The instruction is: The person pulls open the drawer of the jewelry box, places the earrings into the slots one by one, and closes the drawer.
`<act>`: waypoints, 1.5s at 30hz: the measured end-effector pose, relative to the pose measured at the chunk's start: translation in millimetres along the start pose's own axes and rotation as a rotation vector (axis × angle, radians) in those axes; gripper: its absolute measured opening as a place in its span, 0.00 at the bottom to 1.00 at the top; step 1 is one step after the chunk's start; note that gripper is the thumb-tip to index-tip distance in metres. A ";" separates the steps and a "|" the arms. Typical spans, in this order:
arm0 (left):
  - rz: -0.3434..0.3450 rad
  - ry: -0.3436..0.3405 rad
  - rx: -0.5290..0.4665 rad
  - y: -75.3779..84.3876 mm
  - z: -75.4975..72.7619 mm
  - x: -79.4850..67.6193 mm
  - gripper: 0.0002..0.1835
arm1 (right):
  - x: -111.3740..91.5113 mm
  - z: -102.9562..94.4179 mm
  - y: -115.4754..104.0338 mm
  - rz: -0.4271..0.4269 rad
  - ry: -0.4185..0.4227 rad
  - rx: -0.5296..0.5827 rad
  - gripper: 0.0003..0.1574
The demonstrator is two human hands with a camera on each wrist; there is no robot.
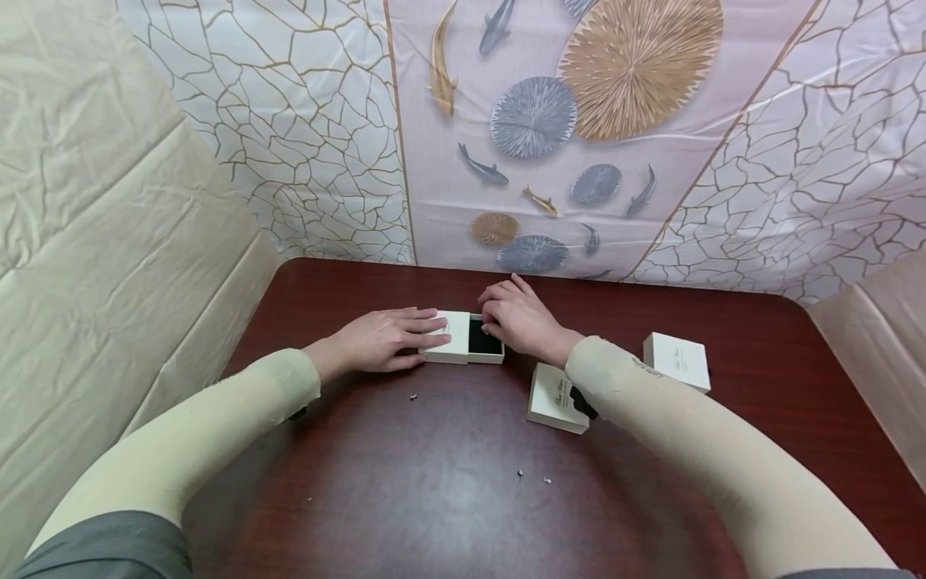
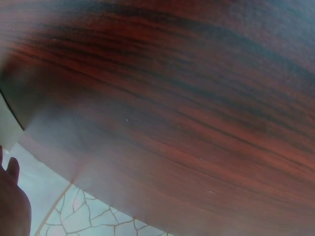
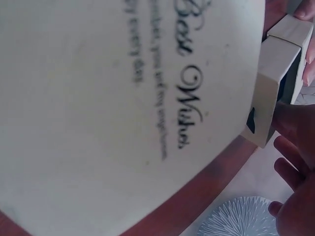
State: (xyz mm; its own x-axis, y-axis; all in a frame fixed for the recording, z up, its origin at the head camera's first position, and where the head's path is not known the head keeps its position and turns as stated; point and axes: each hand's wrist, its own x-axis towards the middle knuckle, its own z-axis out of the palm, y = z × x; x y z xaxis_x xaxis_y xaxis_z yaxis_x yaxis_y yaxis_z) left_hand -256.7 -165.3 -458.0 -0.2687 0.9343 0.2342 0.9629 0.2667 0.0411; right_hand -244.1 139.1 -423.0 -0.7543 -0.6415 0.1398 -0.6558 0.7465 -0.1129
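Table [image 1: 463, 498], dark red-brown wood-grain, rounded far corners, carrying: (1) white rectangular card slide box [image 1: 457, 347], nr far edge, a bit L of its middle; its drawer [image 1: 486, 359], w/ black soft lining [image 1: 483, 341], stands part-way out twd R edge; small black tab [image 3: 251, 121] on drawer's end face. L hand [image 1: 387, 339] lies on box's outer sleeve, fingers extended. R hand [image 1: 524, 320] at drawer, fingers bent, thumb & fingertips over lining; can't tell if anything's pinched. (2) White square card box w/ black script [image 1: 553, 398], set askew, farther from far edge than no. 1, partly under R forearm. (3) White printed card box [image 1: 680, 362], twd far R corner, partly behind R sleeve. (4) Tiny silvery bits [image 1: 413, 397], scattered, some well back from far edge; too small to ID.
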 end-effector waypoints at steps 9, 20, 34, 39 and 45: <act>0.001 -0.001 0.014 -0.1 0.9 0.0 0.28 | 1.2 2.6 1.5 -0.002 0.008 -0.050 0.06; -0.016 -0.023 0.008 0.7 -2.2 -0.1 0.27 | -0.2 3.3 2.3 -0.040 0.014 -0.032 0.07; -0.037 -0.021 0.011 -1.3 -2.3 -1.9 0.27 | -0.9 -2.4 -5.9 -0.047 0.022 -0.017 0.08; -0.033 -0.008 0.007 -3.1 -2.8 -0.8 0.27 | -2.1 -9.0 -17.2 -0.074 0.031 -0.008 0.07; -0.026 -0.002 0.021 -6.3 -1.7 0.2 0.26 | -7.6 -14.1 -38.6 -0.154 0.033 0.001 0.06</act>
State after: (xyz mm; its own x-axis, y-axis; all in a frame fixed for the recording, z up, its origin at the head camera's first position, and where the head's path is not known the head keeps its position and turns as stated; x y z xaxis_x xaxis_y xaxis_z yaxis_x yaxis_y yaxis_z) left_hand -262.8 -167.1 -456.5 -0.2939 0.9275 0.2311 0.9549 0.2959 0.0268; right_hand -212.5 117.7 -405.8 -0.6437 -0.7419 0.1877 -0.7634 0.6398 -0.0891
